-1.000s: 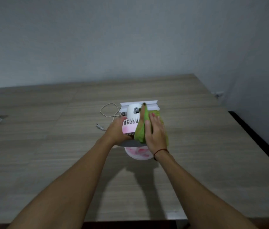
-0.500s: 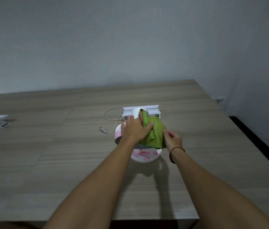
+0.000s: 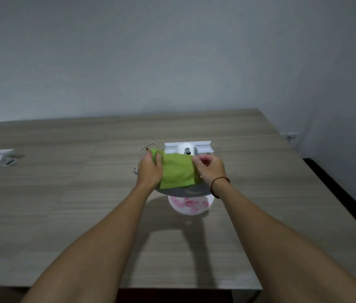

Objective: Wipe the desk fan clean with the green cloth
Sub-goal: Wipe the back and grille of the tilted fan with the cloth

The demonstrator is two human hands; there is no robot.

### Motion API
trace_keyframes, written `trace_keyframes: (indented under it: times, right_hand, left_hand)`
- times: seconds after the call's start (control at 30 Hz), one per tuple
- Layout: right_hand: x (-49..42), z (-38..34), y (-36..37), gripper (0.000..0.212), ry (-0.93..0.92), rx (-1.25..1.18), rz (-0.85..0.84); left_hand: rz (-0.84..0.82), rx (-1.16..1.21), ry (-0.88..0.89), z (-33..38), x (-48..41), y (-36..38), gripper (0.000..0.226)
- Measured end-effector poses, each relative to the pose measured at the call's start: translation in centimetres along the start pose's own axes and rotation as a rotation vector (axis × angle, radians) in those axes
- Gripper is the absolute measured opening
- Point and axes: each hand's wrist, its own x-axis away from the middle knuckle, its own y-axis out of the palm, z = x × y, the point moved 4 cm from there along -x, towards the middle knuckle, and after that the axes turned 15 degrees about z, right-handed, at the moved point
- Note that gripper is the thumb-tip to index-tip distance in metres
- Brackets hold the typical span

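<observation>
The desk fan (image 3: 191, 203) stood mid-counter (image 3: 63, 215) on its white, pink-patterned base, head tilted so the grey grille rim faced the camera. The green cloth (image 3: 178, 172), which half a second before was bunched on the right side of the head, now lay spread flat across the top of it. The left hand (image 3: 150, 171) had shifted from covering the housing to gripping the cloth's left edge. The right hand (image 3: 210, 169) had risen from the lower corner and pinched the upper right edge. Judgement: the cloth had been re-laid for a broader pass; wiping remained in progress. Beyond, the white motor housing (image 3: 186, 148) and cable (image 3: 145, 149) stayed exposed.
</observation>
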Motion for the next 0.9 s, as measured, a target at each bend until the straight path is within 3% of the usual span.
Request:
trace_keyframes:
  times: [0.07, 0.1, 0.17, 0.2, 0.27, 0.33, 0.37, 0.43, 0.57, 0.77, 0.83, 0.9]
  right_hand:
    - [-0.6, 0.5, -1.2, 0.02, 0.033, 0.058, 0.184]
    - [-1.0, 0.8, -1.6, 0.023, 0.056, 0.097, 0.215]
    - [-1.3, 1.6, -1.5, 0.035, 0.103, 0.173, 0.094]
    - [-1.3, 1.9, -1.2, 0.04, 0.111, 0.204, 0.012]
    - [-1.3, 2.2, -0.7, 0.039, 0.083, 0.237, -0.078]
    - [-1.1, 2.1, -0.4, 0.035, 0.016, 0.26, -0.115]
    - [-1.1, 2.0, -0.3, 0.034, -0.018, 0.282, -0.129]
    - [-1.3, 2.1, -0.3, 0.034, -0.065, 0.333, -0.154]
    - [-2.0, 2.4, -0.4, 0.039, -0.09, 0.4, -0.209]
    - [-3.4, 2.5, -0.5, 0.041, -0.089, 0.44, -0.237]
    - [-3.8, 2.3, -0.3, 0.04, -0.083, 0.45, -0.227]
    - [-4.1, 2.1, -0.2, 0.04, -0.079, 0.46, -0.213]
  left_hand:
    - [-0.099, -0.204, -0.104, -1.9, 0.3, 0.6, 0.037]
    - [-0.065, -0.293, -0.156, -2.4, 0.5, 0.6, 0.042]
    - [0.113, -0.376, -0.197, -1.9, 0.9, -0.1, 0.049]
    - [0.209, -0.363, -0.142, -1.2, 1.1, -0.4, 0.048]
    - [0.267, -0.261, 0.144, 0.3, 1.7, 0.3, 0.045]
    - [0.107, -0.195, 0.452, 1.5, 3.1, 2.2, 0.048]
    - [-0.004, -0.18, 0.519, 1.5, 3.8, 3.3, 0.053]
    - [-0.114, -0.165, 0.493, 0.4, 4.3, 4.9, 0.067]
    - [-0.044, -0.1, 0.187, -1.7, 3.3, 5.7, 0.09]
    - [-0.02, 0.095, -0.207, -3.0, 1.3, 5.9, 0.053]
    - [0.021, 0.072, -0.098, -2.0, 1.6, 5.7, 0.044]
    - [0.008, -0.023, 0.198, -0.2, 2.8, 6.2, 0.044]
